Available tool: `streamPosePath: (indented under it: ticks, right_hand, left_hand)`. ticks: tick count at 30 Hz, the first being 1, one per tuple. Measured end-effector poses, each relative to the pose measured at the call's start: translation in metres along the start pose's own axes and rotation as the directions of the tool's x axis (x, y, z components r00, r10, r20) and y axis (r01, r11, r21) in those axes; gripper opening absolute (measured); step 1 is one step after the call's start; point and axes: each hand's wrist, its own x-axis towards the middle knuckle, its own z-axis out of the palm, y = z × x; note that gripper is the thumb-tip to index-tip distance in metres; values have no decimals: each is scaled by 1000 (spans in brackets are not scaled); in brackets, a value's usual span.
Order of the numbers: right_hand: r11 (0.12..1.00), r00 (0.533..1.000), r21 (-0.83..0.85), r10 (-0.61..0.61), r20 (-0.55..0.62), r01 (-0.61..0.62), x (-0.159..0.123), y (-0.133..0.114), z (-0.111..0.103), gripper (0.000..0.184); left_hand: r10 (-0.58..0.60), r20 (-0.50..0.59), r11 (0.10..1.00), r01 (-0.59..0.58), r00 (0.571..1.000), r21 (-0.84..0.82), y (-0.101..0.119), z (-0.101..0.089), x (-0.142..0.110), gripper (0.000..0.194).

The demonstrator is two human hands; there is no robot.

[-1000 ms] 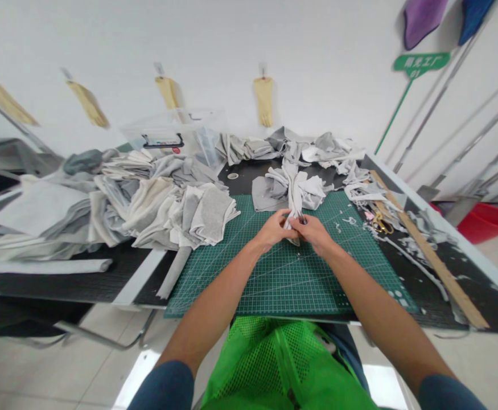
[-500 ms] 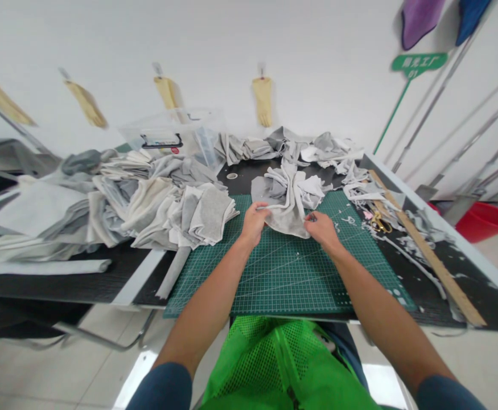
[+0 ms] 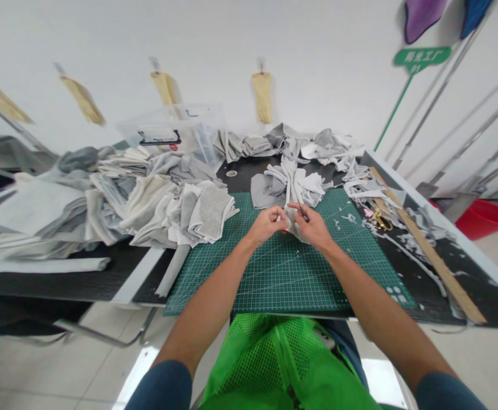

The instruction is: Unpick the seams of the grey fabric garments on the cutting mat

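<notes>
Over the far half of the green cutting mat (image 3: 270,279), a light grey cloth (image 3: 292,221) sits bunched between both grips. The left hand (image 3: 268,226) is pinched on its left side; the right hand (image 3: 313,228) is clamped on its right, along with a small dark tool (image 3: 303,216). Gold-handled scissors (image 3: 379,221) lie right of the mat; a cloth pile (image 3: 180,213) overlaps the mat's left edge.

Yellow gloves (image 3: 262,98) hang along a white wall (image 3: 338,62), a clear plastic box (image 3: 189,143) before it; at right, a green sign (image 3: 422,56) and red bucket (image 3: 485,219).
</notes>
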Motion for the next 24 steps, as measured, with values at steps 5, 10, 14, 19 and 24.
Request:
streamPosePath:
  ticks: [5, 10, 14, 19, 24]
  right_hand:
    - [997, 989, 67, -34, 142, 24, 0, 2, -1, 45]
    - [1000, 991, 12, -15, 132, 14, 0, 0, 0, 33]
    - [999, 1000, 46, 8, 14, -9, -1, -3, 0, 25]
    - [996, 1000, 82, 24, 9, -25, -3, -4, 0, 29]
    - [983, 997, 169, 73, -11, -70, -3, 1, 1, 42]
  left_hand:
    - [5, 176, 997, -18, 984, 72, -5, 3, -2, 26]
    - [-11, 63, 998, 6, 998, 66, -5, 2, 1, 34]
    - [64, -162, 992, -45, 985, 119, -2, -1, 5, 21]
    - [160, -164, 979, -135, 973, 155, -3, 0, 7, 15]
    - [135, -133, 991, -130, 982, 44, -6, 7, 6, 25]
